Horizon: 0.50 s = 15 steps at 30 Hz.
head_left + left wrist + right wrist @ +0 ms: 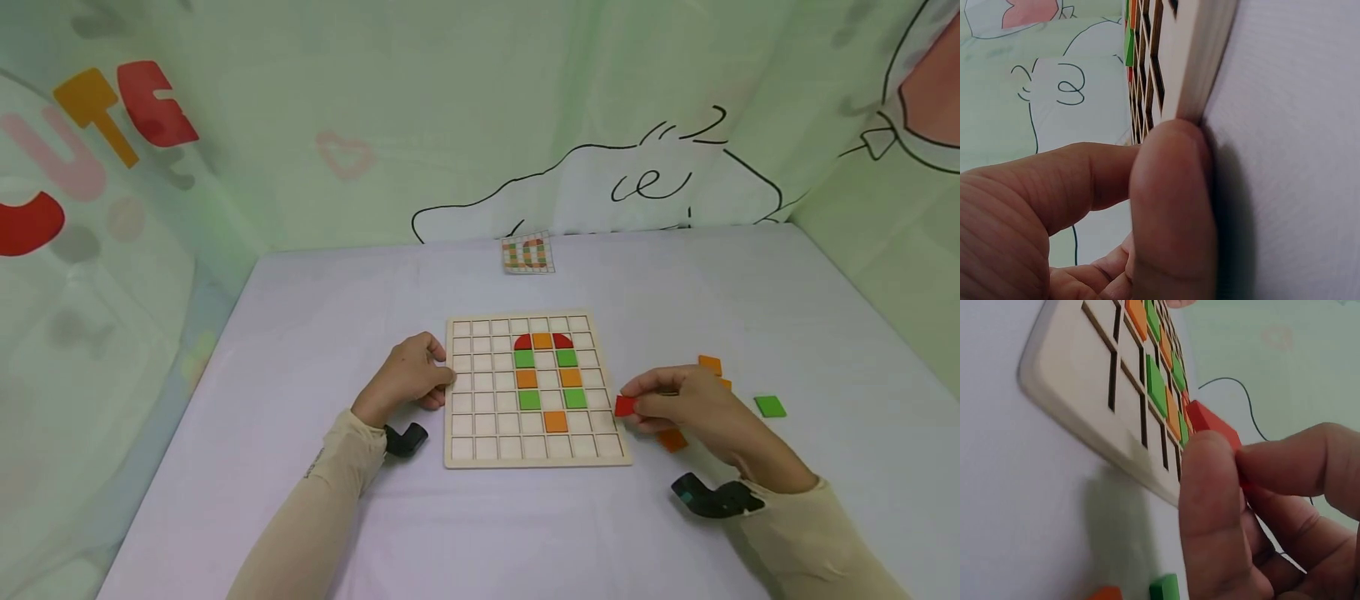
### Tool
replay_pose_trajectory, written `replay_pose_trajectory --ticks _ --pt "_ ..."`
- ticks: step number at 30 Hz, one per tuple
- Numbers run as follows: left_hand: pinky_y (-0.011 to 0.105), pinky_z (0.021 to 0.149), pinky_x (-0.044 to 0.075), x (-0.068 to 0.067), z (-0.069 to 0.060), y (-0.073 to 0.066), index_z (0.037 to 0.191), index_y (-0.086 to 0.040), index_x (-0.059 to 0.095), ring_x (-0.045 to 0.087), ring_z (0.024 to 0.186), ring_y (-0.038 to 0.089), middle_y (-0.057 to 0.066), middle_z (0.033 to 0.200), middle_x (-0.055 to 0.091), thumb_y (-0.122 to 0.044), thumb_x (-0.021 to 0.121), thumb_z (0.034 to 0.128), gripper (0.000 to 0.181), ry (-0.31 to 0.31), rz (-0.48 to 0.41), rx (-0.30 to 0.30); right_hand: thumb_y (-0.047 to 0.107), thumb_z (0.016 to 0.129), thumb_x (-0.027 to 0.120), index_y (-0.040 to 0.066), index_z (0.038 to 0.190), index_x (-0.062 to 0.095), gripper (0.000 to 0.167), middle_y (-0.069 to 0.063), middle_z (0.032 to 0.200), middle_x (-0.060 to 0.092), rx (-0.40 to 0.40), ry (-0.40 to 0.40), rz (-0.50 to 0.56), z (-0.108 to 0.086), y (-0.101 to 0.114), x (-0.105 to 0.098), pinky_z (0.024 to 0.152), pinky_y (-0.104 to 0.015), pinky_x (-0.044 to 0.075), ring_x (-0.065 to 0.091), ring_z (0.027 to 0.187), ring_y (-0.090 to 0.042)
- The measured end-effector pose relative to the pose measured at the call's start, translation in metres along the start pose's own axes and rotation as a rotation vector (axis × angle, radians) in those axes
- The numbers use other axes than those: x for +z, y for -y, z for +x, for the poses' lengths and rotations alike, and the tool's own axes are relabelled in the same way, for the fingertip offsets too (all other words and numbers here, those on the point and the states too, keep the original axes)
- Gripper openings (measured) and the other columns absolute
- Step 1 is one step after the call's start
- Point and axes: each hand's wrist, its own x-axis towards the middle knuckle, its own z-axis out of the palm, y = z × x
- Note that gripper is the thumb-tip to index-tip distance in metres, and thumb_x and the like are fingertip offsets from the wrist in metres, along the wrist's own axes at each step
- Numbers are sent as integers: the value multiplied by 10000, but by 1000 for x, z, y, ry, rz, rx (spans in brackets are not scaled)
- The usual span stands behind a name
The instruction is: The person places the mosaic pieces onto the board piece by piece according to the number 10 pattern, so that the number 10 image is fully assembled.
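A wooden grid board (495,425) lies flat on the white cloth, with red, orange and green tiles set in some of its squares. At the board's left edge, my left hand (408,371) holds the rim between thumb and index finger; its thumb (1172,194) lies against the side in the left wrist view. Just off the right edge, my right hand (686,404) pinches a red tile (625,406) between thumb and fingers. In the right wrist view the same red tile (1213,422) is raised above the cloth, its lower part hidden by the fingertips.
Several loose orange tiles (709,364) lie around the right hand, partly covered by it. A loose green tile (770,406) sits farther right. Beyond the board lies a small printed pattern card (527,254). Printed curtains (360,117) stand behind the table.
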Motion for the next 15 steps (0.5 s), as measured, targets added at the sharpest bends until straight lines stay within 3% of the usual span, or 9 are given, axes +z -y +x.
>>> replay_pose_trajectory --ticks 4,15 --pt "287 504 614 0 0 0 1098 -4 546 661 512 166 147 748 664 9 688 899 245 -2 -2 3 87 971 706 -81 1184 682 273 -111 1062 753 -29 45 48 4 7 7 771 -270 646 729 836 -210" --pt "282 500 610 0 0 1 1100 -7 539 657 513 163 145 725 667 4 677 900 243 4 1 12 48 944 735 -74 1091 711 193 -129 965 723 -42 66 59 15 14 29 737 -296 657 724 803 -220"
